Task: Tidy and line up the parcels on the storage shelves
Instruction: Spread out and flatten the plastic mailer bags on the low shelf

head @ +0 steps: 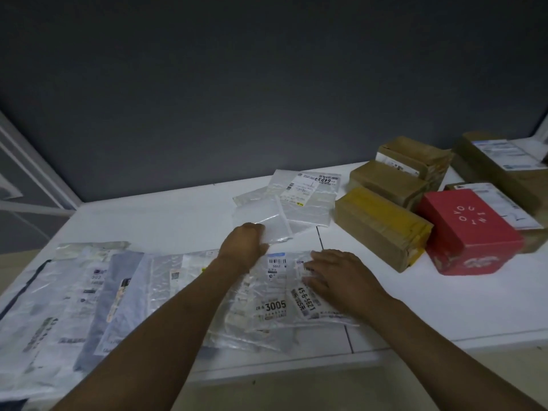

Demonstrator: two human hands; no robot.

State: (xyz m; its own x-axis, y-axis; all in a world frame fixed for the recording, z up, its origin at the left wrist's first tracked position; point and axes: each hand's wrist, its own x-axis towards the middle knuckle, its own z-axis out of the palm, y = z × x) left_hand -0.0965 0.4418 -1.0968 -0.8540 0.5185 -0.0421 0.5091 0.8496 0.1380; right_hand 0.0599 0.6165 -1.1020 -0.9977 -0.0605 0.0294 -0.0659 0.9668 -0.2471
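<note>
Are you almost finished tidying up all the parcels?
Roughly halfway. The brown boxes and the red box on the right already sit bunched together. The left hand grips a clear bag; the right hand presses flat on a labelled bag. The overlapping bags on the left and the crooked back bag look unsorted.

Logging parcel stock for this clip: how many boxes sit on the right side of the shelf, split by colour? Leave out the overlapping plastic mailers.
Brown cardboard boxes: 5
Red box: 1
Total: 6 boxes
</note>
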